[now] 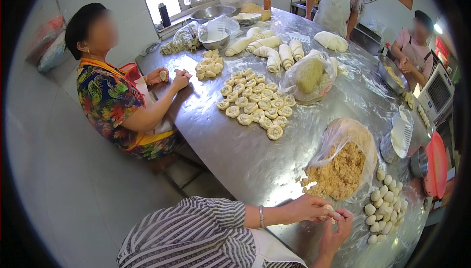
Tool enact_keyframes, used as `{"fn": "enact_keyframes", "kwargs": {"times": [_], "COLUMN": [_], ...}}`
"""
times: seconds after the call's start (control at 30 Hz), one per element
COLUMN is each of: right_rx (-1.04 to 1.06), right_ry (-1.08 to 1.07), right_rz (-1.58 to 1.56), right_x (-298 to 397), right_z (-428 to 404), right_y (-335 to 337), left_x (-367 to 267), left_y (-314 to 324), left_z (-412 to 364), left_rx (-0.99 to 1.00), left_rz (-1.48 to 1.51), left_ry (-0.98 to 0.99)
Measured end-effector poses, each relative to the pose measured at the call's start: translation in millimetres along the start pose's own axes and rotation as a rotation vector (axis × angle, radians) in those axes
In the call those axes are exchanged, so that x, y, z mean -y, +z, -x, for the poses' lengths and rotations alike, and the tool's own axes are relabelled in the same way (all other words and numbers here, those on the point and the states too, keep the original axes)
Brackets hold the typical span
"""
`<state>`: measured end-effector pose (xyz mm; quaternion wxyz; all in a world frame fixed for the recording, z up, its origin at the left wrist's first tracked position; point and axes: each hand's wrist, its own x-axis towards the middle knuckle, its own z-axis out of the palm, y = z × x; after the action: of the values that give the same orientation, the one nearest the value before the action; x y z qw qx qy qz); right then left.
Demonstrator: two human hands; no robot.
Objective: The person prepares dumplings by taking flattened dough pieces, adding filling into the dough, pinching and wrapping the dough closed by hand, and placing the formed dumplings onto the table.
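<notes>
Between my two hands is a small piece of pale dough (326, 209), partly covered by my fingers. My left hand (309, 209), below a wrist with a silver bracelet (261, 216), holds it from one side. The fingertips of my right hand (337, 227) pinch its other side. Just beyond my hands, a crumbly brown filling (336, 174) spills from an opened clear plastic bag (349, 128) onto the steel table (235, 157). To the right of my hands lies a cluster of small round dough balls (384, 209).
Filled dough rounds (254, 98) cover the table's middle, near a bagged greenish lump (310, 76) and rolled dough logs (268, 43). A flour container with a slotted scoop (401, 131) and a red basin (436, 165) stand right. A co-worker (110, 95) sits left; two more people are farther back.
</notes>
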<state>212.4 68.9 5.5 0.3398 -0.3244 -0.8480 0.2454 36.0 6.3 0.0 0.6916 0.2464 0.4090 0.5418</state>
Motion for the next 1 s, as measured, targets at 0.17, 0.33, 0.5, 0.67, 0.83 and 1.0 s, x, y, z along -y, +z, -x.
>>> {"fn": "enact_keyframes", "kwargs": {"times": [0.17,0.33,0.5,0.67,0.83,1.0], "right_rx": [-0.054,0.044,-0.075,-0.104,0.038,0.117], "right_ry": [0.142,-0.091,-0.222,-0.06,-0.106,0.185], "right_rz": [-0.17,0.002,0.083,0.016,-0.142,-0.266], "right_x": [18.9,-8.9,-10.3,-4.8,5.6,-15.8], "right_z": [-9.5,-1.3,-10.0,-9.4,-22.2,-8.3], "right_y": [6.5,13.9,37.1,31.0,8.6,17.5], "left_x": [16.3,21.5,32.3,25.9,20.1,8.4], "left_y": [-13.8,0.9,-7.9,0.0,-1.1,4.8], "left_z": [-15.2,-15.8,-5.7,-9.4,-9.1,-4.7], "left_rx": [0.167,0.172,0.07,0.011,-0.061,0.122], "left_rz": [0.231,-0.012,0.306,0.305,0.026,0.446], "left_ry": [-0.026,-0.116,0.009,-0.037,-0.05,-0.138]}}
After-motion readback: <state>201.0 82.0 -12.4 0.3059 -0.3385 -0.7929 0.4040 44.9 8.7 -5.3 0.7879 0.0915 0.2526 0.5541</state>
